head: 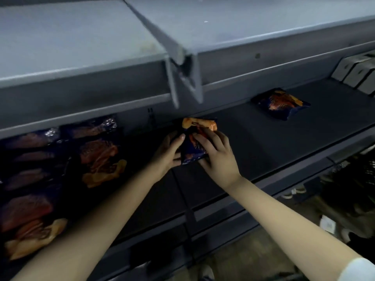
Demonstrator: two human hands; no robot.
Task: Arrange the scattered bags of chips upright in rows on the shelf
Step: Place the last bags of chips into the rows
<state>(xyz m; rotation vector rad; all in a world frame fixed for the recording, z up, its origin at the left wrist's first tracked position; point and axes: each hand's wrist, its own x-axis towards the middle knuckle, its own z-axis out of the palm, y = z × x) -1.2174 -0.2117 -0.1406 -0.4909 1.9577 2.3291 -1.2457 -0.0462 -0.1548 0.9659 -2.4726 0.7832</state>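
A dark blue chip bag [195, 134] with orange chips printed on it stands at the middle of the dark shelf [284, 142]. My left hand [167, 157] holds its left side and my right hand [218, 157] grips its front and right edge. Another blue chip bag [281, 104] lies flat farther right on the same shelf, apart from both hands. At the left, several chip bags [99, 157] of the same kind stand in rows, the nearest ones [28, 222] close to the shelf's front edge.
An empty grey upper shelf [233, 21] with a slanted divider bracket [182, 74] overhangs the work area. Grey boxes [357, 74] stand at the far right of the chip shelf. Below the shelf's front lip [223, 211], the floor and some shoes [292, 192] show.
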